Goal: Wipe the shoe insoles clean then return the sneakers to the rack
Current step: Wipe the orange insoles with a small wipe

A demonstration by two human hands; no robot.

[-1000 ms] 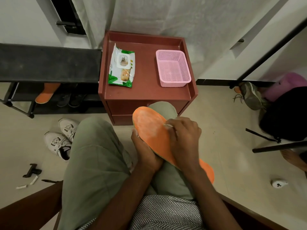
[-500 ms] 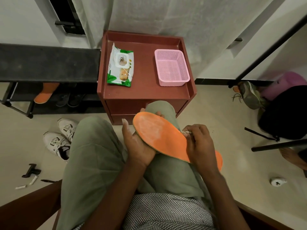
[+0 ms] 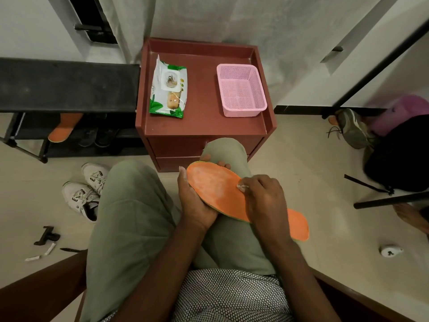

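My right hand [image 3: 262,196] has slid back up from the heel to mid-sole, its grip pinching a small white wipe [image 3: 242,187] against the orange insole [image 3: 222,194]; my left hand [image 3: 197,201] cradles it over my knee. Wiping continues; white sneakers [image 3: 83,189] wait on the floor.

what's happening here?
A seated person is wiping an orange insole across their lap. The left hand grips its toe end; the right hand rubs a small white wipe along it. A second insole lies on the rack, white sneakers on the floor.
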